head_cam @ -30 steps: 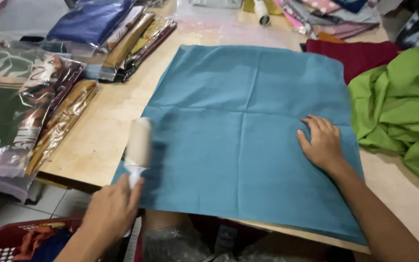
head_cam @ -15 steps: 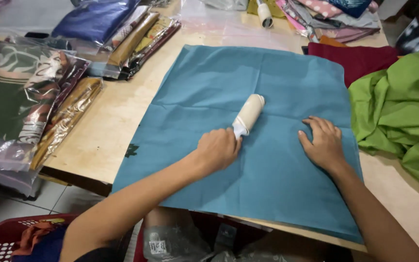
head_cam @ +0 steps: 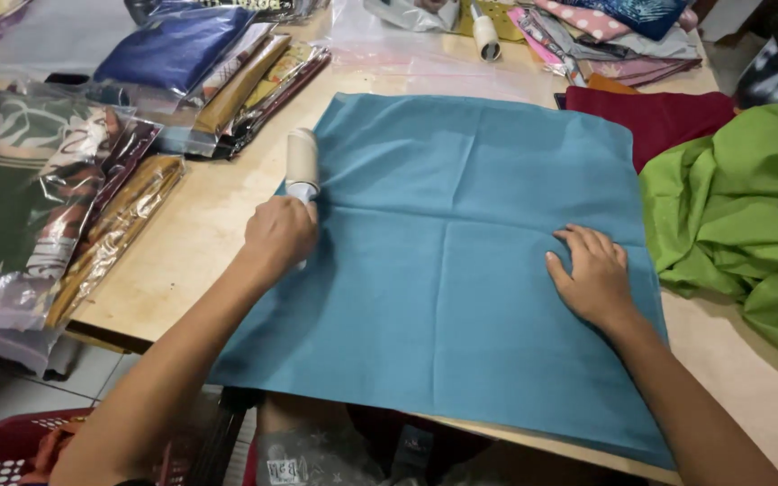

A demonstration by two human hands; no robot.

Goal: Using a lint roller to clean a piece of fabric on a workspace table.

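Note:
A teal cloth (head_cam: 461, 270) lies spread flat on the wooden table (head_cam: 182, 243). My left hand (head_cam: 279, 234) grips the handle of a lint roller (head_cam: 302, 162), whose cream head rests at the cloth's left edge. My right hand (head_cam: 592, 274) lies flat with spread fingers on the right part of the cloth, pressing it down.
Bagged folded fabrics (head_cam: 74, 198) are stacked along the left. A green cloth (head_cam: 740, 216) is heaped at the right, with a dark red cloth (head_cam: 655, 117) behind it. A second lint roller (head_cam: 486, 38) lies at the back. A red basket (head_cam: 6, 450) sits below the table.
My left hand has swept the lint roller from the cloth's middle back to its left edge. My right hand has stayed pressed on the cloth.

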